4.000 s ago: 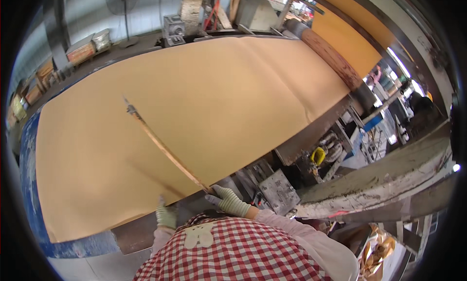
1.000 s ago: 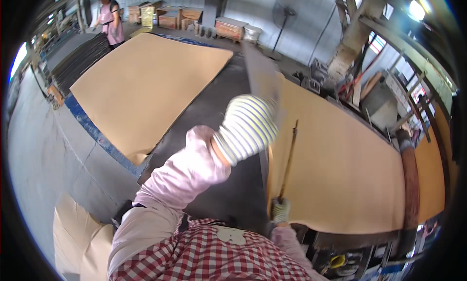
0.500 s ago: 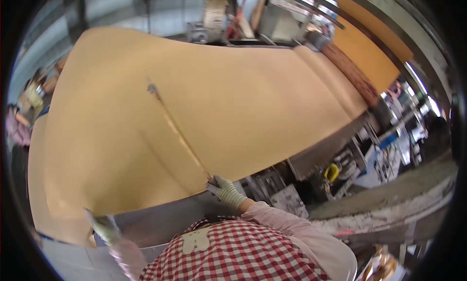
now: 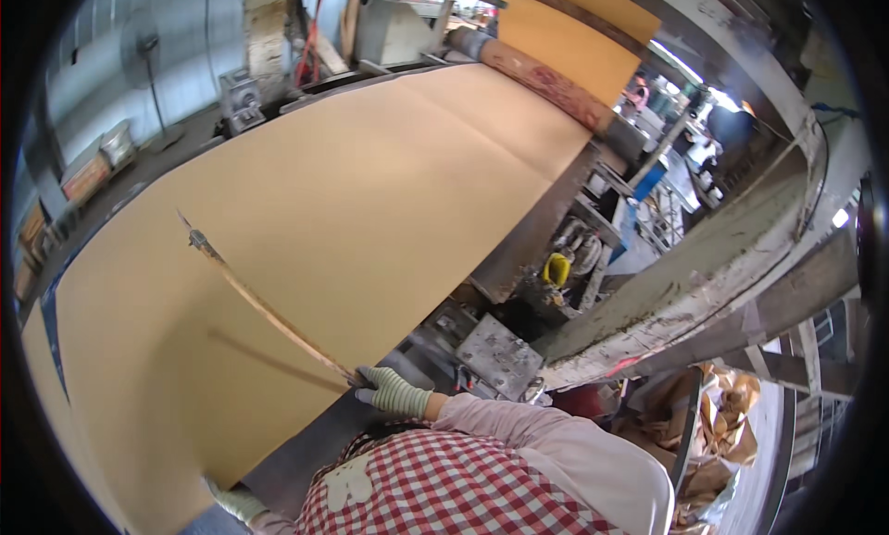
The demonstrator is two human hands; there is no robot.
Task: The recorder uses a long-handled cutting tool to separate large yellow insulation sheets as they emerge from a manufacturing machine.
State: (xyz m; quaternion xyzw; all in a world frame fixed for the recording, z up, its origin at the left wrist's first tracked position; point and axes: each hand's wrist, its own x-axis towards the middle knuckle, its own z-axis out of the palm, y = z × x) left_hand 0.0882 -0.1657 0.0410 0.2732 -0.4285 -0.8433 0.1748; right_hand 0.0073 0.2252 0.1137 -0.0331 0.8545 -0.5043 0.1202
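- Sheet (image 4: 361,192): far-left part, humped half a second ago, now lies lower and flatter.
- Right hand (image 4: 398,392): fingers clamped on the near end of stick (image 4: 276,318), same as before; stick slants over sheet, tip to far left.
- Left hand (image 4: 239,503): at sheet's near edge; cannot tell whether fingers grip it.
- Sheet covers much of dark desk (image 4: 287,466), reaching roller (image 4: 546,86) at far right.
- Fan (image 4: 148,68) by pale wall (image 4: 199,35), far left.

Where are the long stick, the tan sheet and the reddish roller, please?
Long stick (image 4: 269,313): head view, middle of its shaft.
Tan sheet (image 4: 361,211): head view, middle of its upper face.
Reddish roller (image 4: 543,82): head view, middle of its side.
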